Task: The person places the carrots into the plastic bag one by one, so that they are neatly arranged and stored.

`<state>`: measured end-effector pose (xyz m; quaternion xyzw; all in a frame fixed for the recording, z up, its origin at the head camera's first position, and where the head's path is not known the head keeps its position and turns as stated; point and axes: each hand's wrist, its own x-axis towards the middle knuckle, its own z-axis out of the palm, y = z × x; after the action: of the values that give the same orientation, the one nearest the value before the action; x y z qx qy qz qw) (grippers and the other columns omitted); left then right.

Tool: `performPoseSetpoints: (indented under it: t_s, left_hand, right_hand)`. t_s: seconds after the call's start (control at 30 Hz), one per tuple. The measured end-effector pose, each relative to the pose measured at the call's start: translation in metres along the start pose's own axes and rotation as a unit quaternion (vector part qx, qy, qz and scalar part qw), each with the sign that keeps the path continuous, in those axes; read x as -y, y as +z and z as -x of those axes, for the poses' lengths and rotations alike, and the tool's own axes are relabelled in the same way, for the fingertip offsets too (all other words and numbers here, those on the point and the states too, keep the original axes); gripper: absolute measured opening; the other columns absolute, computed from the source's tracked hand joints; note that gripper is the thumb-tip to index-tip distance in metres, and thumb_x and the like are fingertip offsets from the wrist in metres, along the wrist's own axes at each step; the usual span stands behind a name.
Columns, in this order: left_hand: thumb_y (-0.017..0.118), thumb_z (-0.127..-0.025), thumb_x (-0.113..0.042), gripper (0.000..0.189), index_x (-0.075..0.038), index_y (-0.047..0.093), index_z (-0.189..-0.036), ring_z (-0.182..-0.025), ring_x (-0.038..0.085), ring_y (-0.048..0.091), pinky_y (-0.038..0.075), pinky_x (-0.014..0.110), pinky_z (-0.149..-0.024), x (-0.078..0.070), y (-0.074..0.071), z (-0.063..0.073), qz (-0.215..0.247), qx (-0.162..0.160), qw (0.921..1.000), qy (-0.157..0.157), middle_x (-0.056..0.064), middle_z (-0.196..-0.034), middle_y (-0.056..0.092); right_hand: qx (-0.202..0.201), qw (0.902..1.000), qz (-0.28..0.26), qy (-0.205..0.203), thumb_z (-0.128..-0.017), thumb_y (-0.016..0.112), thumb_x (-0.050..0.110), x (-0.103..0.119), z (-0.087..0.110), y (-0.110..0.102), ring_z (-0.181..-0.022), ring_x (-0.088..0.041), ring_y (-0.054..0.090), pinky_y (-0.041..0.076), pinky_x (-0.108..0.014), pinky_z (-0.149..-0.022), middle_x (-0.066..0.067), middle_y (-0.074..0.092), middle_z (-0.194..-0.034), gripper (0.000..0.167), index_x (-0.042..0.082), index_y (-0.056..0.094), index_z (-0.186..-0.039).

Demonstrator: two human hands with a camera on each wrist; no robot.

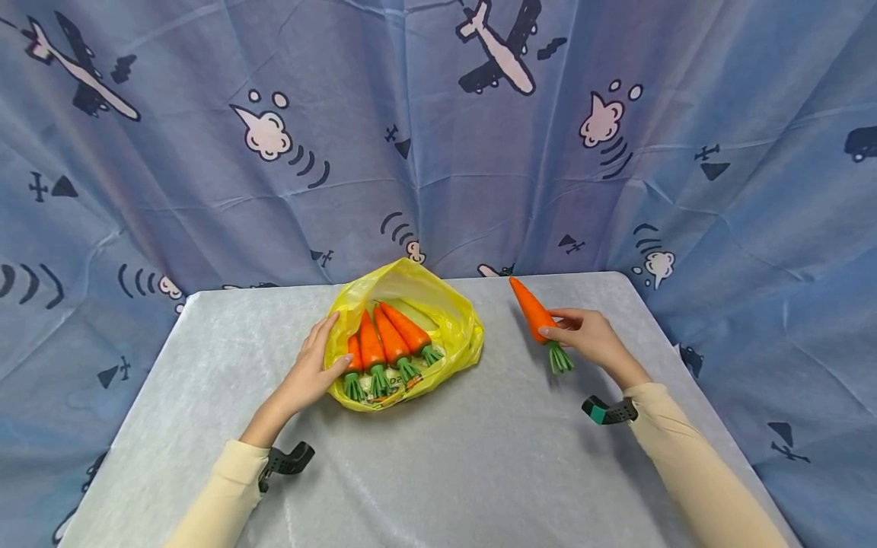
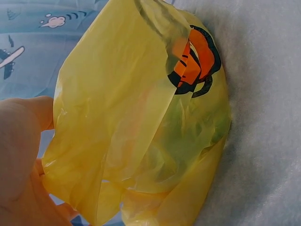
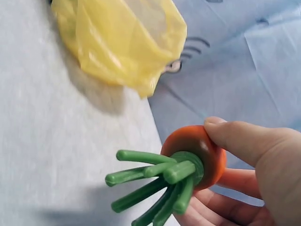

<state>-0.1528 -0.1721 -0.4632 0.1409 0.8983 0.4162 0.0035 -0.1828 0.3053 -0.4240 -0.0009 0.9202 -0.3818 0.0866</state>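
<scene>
My right hand (image 1: 592, 335) grips an orange carrot (image 1: 532, 312) by its thick end, thumb on one side and fingers on the other. The carrot's tip points up and away, and its green stem stubs (image 3: 176, 172) stick out toward me. A yellow plastic bag (image 1: 462, 335) stands with its mouth facing me. Inside lie several more carrots (image 1: 390, 335), side by side, green tops toward the opening. At the bag's left rim, my left hand (image 1: 311, 373) holds the plastic, its thumb lying across the edge near the leftmost carrot. Some fingertips are hidden behind the bag in the left wrist view.
Both hands are over a table with a pale grey cover (image 1: 466, 472). A blue curtain (image 1: 411, 137) printed with planes hangs behind the table and down its sides. Each wrist wears a dark band, such as the right wristband (image 1: 610, 411).
</scene>
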Motion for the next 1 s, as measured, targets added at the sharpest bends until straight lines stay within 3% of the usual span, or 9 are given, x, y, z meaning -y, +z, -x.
performPoseSetpoints:
  t_s: [0.13, 0.43, 1.0]
  left_hand:
    - [0.061, -0.097, -0.024, 0.081, -0.015, 0.012, -0.160, -0.149, 0.043, 0.019, 0.023, 0.067, -0.117, 0.000, 0.000, 0.000, 0.000, 0.002, 1.0000, -0.004, 0.019, -0.163, 0.017]
    - [0.061, -0.097, -0.025, 0.081, -0.016, 0.012, -0.160, -0.150, 0.042, 0.018, 0.022, 0.067, -0.117, -0.001, 0.000, 0.000, 0.003, 0.005, 1.0000, -0.004, 0.018, -0.164, 0.016]
    - [0.061, -0.097, -0.026, 0.081, -0.016, 0.012, -0.160, -0.150, 0.043, 0.019, 0.022, 0.068, -0.117, -0.001, 0.001, -0.001, -0.007, 0.001, 1.0000, -0.002, 0.018, -0.164, 0.016]
  right_hand:
    - [0.007, 0.9997, 0.015, -0.019, -0.088, 0.071, 0.046, 0.016, 0.001, 0.003, -0.101, -0.026, 0.063, 0.052, -0.025, -0.076, -0.021, 0.068, -0.121, 0.067, 0.007, 0.056, -0.140]
    - [0.022, 0.9979, 0.023, -0.057, -0.087, 0.073, 0.046, 0.046, 0.006, 0.004, -0.102, -0.026, 0.066, 0.051, -0.027, -0.077, -0.017, 0.070, -0.119, 0.065, 0.012, 0.058, -0.139]
    - [0.088, 0.9870, 0.030, -0.132, -0.085, 0.077, 0.035, 0.096, -0.001, 0.028, -0.086, -0.017, 0.065, 0.053, -0.027, -0.073, -0.011, 0.073, -0.106, 0.055, 0.011, 0.064, -0.133]
